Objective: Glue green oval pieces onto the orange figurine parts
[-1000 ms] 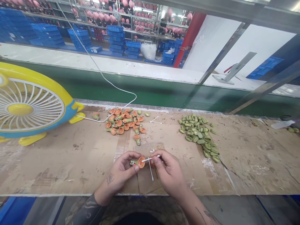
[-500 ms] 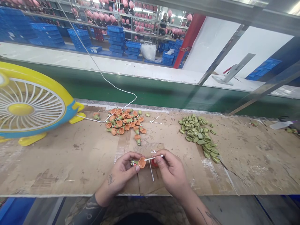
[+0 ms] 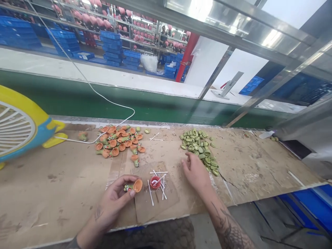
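My left hand (image 3: pixel 115 199) grips a small painted figurine (image 3: pixel 137 186) between thumb and fingers, its orange hollow cup facing up and its green body partly hidden. My right hand (image 3: pixel 194 171) is at the near left edge of a pile of small green oval pieces (image 3: pixel 198 141), fingers a little apart, with nothing visible in them. Between the hands, a red cap (image 3: pixel 155 182) with a cotton swab (image 3: pixel 158 180) in it sits on a cardboard piece (image 3: pixel 145 211). Several other swabs lie around the cap.
A heap of similar orange and green figurines (image 3: pixel 120 140) lies at the back left, by a yellow fan (image 3: pixel 28 107) with a white cable (image 3: pixel 103 98). Two crossed swabs (image 3: pixel 156 139) lie between the piles. A metal frame post (image 3: pixel 215 72) rises behind the table.
My right hand has let go of the swab and moved right to the green pieces. The left hand still holds the figurine. The view has shifted right.
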{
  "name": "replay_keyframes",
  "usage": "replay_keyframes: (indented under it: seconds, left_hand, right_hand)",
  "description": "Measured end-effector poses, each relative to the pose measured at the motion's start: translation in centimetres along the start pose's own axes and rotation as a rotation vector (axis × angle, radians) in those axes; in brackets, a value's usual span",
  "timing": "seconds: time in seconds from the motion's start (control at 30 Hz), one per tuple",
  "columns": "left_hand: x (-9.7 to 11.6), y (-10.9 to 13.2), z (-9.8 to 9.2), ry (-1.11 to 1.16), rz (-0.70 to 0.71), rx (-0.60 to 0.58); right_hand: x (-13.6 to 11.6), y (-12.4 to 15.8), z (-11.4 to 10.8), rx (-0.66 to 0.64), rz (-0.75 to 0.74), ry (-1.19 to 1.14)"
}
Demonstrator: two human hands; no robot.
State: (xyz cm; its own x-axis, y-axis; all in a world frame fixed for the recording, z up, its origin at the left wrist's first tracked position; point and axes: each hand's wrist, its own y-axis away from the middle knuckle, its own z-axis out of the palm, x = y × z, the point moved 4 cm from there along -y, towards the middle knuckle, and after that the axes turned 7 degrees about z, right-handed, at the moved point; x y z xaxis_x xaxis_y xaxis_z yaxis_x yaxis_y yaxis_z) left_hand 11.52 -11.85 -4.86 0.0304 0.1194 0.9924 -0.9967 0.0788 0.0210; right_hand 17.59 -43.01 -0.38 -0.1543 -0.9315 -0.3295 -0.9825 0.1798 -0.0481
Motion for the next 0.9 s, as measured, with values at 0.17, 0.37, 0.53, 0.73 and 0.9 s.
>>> replay_keyframes:
  seconds: [0.17,0.37,0.53,0.73,0.9]
  left_hand:
    - [0.0,0.1,0.2,0.015,0.012,0.072]
    - [0.8,0.4,0.7,0.042,0.031,0.110]
    - [0.8,0.2,0.7,0.043,0.044,0.040]
    - [1.0,0.5,0.6,0.071,0.095,0.090]
    - [1.3,0.9,0.6,0.106,0.116,0.143]
  right_hand:
    - [2.7,-3.5,-0.5,0.001,-0.027,0.229]
    - [3.3,-3.5,-0.4,-0.023,-0.170,0.307]
    - [3.3,-2.4,-0.5,-0.081,-0.260,0.273]
    - [2.1,0.3,-0.8,-0.122,-0.225,0.121]
    - [2.3,1.9,-0.6,-0.128,-0.150,-0.012]
